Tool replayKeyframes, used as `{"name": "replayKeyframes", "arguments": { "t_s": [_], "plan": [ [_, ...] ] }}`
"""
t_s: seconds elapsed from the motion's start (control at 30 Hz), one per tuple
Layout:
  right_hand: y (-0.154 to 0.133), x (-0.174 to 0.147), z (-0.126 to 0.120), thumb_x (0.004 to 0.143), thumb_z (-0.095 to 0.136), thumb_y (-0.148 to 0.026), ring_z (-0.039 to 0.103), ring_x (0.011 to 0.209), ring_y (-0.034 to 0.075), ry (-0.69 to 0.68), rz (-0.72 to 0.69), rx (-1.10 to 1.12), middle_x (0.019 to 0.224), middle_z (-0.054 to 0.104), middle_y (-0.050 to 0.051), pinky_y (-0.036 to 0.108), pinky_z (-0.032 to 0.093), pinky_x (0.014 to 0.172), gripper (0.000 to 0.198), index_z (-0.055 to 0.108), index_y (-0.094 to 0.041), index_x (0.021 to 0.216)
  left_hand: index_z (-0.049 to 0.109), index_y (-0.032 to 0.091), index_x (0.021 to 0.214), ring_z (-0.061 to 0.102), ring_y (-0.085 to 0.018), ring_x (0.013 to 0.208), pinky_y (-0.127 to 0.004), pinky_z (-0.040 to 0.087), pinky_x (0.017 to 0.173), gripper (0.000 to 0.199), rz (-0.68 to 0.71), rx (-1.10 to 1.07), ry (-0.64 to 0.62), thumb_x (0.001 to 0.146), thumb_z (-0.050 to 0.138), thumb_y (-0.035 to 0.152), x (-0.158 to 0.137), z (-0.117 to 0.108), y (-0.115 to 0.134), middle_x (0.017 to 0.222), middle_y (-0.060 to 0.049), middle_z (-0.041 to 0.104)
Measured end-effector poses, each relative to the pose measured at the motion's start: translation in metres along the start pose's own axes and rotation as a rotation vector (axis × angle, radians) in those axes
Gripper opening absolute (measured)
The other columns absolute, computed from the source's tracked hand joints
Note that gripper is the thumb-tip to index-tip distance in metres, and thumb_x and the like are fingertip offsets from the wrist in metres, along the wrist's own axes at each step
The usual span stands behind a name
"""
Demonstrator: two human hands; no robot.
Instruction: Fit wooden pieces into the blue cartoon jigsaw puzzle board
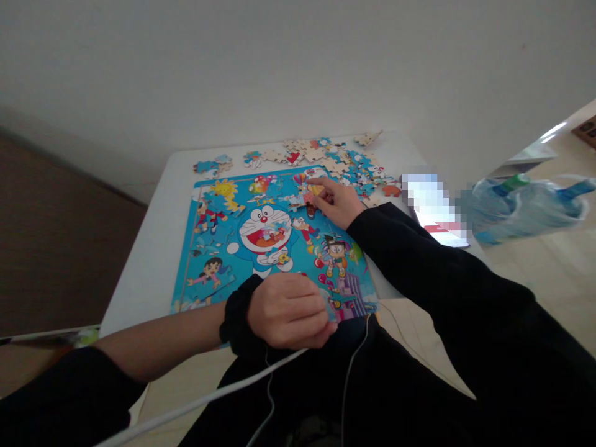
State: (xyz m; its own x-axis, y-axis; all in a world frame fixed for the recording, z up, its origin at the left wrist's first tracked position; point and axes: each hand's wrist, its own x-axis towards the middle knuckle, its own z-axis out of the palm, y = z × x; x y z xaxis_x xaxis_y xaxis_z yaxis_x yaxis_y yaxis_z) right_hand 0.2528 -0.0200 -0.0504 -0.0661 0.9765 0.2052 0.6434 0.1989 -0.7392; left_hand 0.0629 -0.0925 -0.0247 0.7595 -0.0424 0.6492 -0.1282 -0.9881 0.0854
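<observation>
My bare right hand [339, 202] is at the rectangular blue cartoon jigsaw puzzle [265, 233]; cannot tell its grip. My left hand [291, 310] is clenched, contents hidden.

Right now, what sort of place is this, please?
Probably a room in a home: a white table with rounded corners stands by a plain pale wall, and a rectangular blue cartoon jigsaw puzzle lies on it.
</observation>
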Motion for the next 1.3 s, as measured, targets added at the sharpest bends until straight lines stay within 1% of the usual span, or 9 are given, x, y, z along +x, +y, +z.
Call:
{"name": "replayKeyframes", "arguments": {
  "t_s": [0.17, 0.4, 0.47, 0.57, 0.7, 0.83, 0.93, 1.13, 1.3],
  "plan": [
    [0.001, 0.001, 0.000, 0.082, 0.051, -0.018, 0.053, 0.055, 0.011, 0.008, -0.004, -0.009, 0.063, 0.060, -0.002, 0.024, 0.042, 0.055, 0.035, 0.055, -0.016, 0.117, 0.051, 0.019, 0.047, 0.054, -0.010, 0.048, -0.023, 0.045, 0.047, 0.032, 0.076, 0.014, -0.056, 0.079, 0.055, 0.019, -0.004, -0.007, 0.009, 0.048, 0.003, 0.055],
    [0.000, 0.000, 0.000, 0.082, 0.050, -0.020, 0.055, 0.058, 0.012, -0.008, 0.004, -0.025, 0.067, 0.063, 0.000, 0.025, 0.043, 0.059, 0.036, 0.054, -0.016, 0.118, 0.051, 0.017, 0.046, 0.049, -0.010, 0.045, -0.024, 0.038, 0.041, 0.031, 0.070, 0.039, -0.075, 0.077, 0.057, 0.017, -0.001, -0.002, 0.007, 0.047, 0.003, 0.053],
    [0.000, 0.000, 0.000, 0.082, 0.050, -0.020, 0.055, 0.058, 0.012, -0.009, 0.002, -0.021, 0.068, 0.063, 0.000, 0.026, 0.043, 0.059, 0.036, 0.054, -0.016, 0.118, 0.056, 0.016, 0.053, 0.051, -0.010, 0.049, -0.024, 0.039, 0.043, 0.024, 0.059, 0.046, -0.067, 0.078, 0.057, 0.018, 0.001, 0.002, 0.004, 0.052, 0.002, 0.056],
    [0.002, 0.000, 0.001, 0.081, 0.051, -0.020, 0.054, 0.057, 0.012, 0.005, -0.008, -0.017, 0.067, 0.063, 0.000, 0.026, 0.042, 0.059, 0.036, 0.055, -0.015, 0.117, 0.064, 0.014, 0.076, 0.057, -0.012, 0.060, -0.023, 0.043, 0.050, 0.012, 0.005, 0.043, -0.120, 0.081, 0.057, 0.021, 0.002, 0.007, 0.000, 0.065, 0.000, 0.062],
    [0.004, 0.001, 0.002, 0.081, 0.052, -0.020, 0.054, 0.056, 0.012, 0.025, -0.023, -0.006, 0.064, 0.061, -0.001, 0.025, 0.042, 0.057, 0.035, 0.056, -0.015, 0.116, 0.062, 0.011, 0.098, 0.056, -0.014, 0.070, -0.024, 0.044, 0.056, 0.023, -0.088, 0.045, -0.205, 0.084, 0.056, 0.028, 0.001, 0.010, -0.003, 0.077, -0.002, 0.064],
    [0.004, 0.000, 0.002, 0.081, 0.052, -0.021, 0.053, 0.054, 0.011, 0.033, -0.028, 0.005, 0.062, 0.060, -0.002, 0.024, 0.041, 0.056, 0.035, 0.056, -0.016, 0.116, 0.062, 0.013, 0.100, 0.053, -0.016, 0.073, -0.026, 0.042, 0.057, 0.032, -0.188, 0.036, -0.319, 0.085, 0.054, 0.040, -0.001, 0.011, -0.005, 0.082, -0.004, 0.062],
    [0.003, 0.000, 0.002, 0.081, 0.051, -0.020, 0.053, 0.054, 0.011, 0.024, -0.026, 0.007, 0.062, 0.061, -0.002, 0.024, 0.041, 0.056, 0.035, 0.056, -0.015, 0.116, 0.063, 0.014, 0.100, 0.052, -0.017, 0.077, -0.027, 0.042, 0.062, 0.031, -0.234, 0.007, -0.386, 0.088, 0.050, 0.039, -0.001, 0.010, -0.007, 0.086, -0.005, 0.061],
    [0.004, 0.001, 0.002, 0.081, 0.052, -0.021, 0.055, 0.056, 0.012, 0.022, -0.024, -0.020, 0.064, 0.062, 0.000, 0.025, 0.042, 0.057, 0.036, 0.056, -0.014, 0.116, 0.061, 0.018, 0.107, 0.053, -0.017, 0.086, -0.027, 0.043, 0.070, 0.024, -0.226, -0.077, -0.506, 0.089, 0.048, 0.028, -0.002, 0.001, -0.022, 0.099, -0.004, 0.060],
    [0.006, 0.001, 0.002, 0.082, 0.052, -0.025, 0.054, 0.055, 0.012, 0.028, -0.037, -0.017, 0.064, 0.061, 0.000, 0.026, 0.042, 0.056, 0.036, 0.056, -0.014, 0.116, 0.060, 0.023, 0.110, 0.052, -0.017, 0.092, -0.026, 0.043, 0.073, 0.025, -0.194, -0.133, -0.663, 0.090, 0.047, 0.026, -0.003, -0.016, -0.036, 0.105, -0.005, 0.058]
  ]
}}
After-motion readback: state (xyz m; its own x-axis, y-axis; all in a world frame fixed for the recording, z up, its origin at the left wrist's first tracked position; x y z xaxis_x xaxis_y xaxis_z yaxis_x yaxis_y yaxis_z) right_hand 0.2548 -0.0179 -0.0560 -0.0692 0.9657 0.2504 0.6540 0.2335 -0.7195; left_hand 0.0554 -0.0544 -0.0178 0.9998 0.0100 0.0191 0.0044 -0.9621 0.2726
